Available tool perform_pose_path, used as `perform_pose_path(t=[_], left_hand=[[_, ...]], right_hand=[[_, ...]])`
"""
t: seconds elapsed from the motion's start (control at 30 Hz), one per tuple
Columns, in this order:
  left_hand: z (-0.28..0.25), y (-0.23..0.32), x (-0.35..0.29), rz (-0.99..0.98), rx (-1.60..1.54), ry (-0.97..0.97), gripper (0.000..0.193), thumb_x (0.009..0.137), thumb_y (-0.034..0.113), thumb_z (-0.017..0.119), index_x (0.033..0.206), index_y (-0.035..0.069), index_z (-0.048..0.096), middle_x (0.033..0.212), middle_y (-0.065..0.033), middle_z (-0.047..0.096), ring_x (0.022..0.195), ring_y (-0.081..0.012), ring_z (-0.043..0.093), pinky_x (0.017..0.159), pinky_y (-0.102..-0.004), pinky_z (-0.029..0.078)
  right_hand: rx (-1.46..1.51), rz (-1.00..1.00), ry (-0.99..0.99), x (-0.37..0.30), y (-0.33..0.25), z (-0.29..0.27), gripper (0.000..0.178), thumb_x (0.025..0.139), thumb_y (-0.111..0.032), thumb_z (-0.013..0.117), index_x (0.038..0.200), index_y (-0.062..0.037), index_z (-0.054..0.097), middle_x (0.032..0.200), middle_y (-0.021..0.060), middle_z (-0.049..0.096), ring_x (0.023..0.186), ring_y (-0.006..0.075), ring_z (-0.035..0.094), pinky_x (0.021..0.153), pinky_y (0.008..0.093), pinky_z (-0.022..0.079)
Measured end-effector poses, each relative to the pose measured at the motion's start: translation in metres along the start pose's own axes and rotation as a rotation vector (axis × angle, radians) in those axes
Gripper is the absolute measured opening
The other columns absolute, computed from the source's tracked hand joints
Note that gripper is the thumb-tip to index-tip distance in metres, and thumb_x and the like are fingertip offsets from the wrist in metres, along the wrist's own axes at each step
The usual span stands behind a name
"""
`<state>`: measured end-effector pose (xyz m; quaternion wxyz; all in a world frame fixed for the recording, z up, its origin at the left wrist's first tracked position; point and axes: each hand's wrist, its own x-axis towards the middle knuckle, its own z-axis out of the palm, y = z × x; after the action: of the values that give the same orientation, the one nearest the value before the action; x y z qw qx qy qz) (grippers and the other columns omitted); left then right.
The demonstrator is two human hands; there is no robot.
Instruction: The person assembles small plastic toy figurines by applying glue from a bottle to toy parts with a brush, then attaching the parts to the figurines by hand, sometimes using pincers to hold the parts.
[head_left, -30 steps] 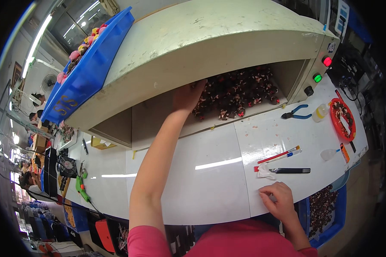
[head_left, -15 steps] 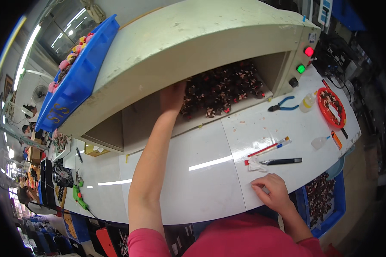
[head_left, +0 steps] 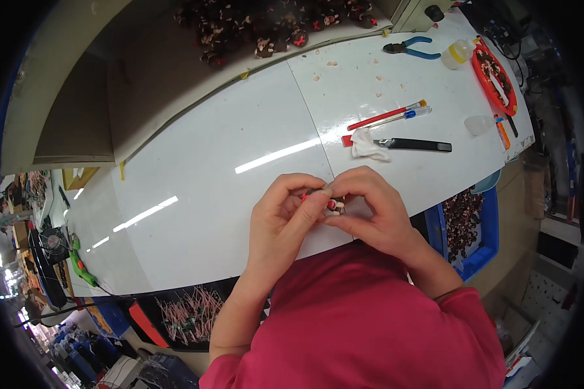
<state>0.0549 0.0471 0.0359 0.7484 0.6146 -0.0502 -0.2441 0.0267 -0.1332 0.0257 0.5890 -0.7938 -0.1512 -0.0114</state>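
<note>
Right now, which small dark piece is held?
The piece between left hand and right hand; others lie in the beige cabinet, red basket and blue bin.

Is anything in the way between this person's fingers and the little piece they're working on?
Nothing visible: the left hand and right hand hold the small dark piece directly. The crumpled white cloth lies beyond them, apart.

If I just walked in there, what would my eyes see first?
Probably the little dark-and-red piece held between the left hand and right hand, near the picture's middle. Lots of dark, pale-flecked pieces crowd the big pale box along the top. A bright red dish stands out toward the right end of the white table.
</note>
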Motion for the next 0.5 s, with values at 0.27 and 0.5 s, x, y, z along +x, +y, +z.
perform_pose_path(t=[0.27,0.5], left_hand=[[0.010,-0.008,-0.012,0.029,0.030,0.013,0.033,0.099,0.017,0.042,0.128,0.001,0.047,0.108,-0.0097,0.057,0.096,-0.0133,0.058,0.086,-0.0273,0.047],[0.007,-0.009,-0.010,0.018,0.104,0.005,0.035,0.098,0.014,0.042,0.131,0.002,0.044,0.110,-0.0103,0.058,0.100,-0.0144,0.057,0.088,-0.0277,0.046]], right_hand=[[0.387,0.145,0.120,-0.013,0.011,0.009,0.032,0.076,-0.004,0.073,0.102,-0.0026,0.053,0.099,0.0066,0.060,0.084,0.0122,0.060,0.075,0.0258,0.050],[0.206,0.117,0.097,-0.013,0.012,0.007,0.038,0.074,-0.008,0.077,0.102,-0.0026,0.052,0.097,0.0057,0.060,0.085,0.0113,0.058,0.075,0.0259,0.048]])
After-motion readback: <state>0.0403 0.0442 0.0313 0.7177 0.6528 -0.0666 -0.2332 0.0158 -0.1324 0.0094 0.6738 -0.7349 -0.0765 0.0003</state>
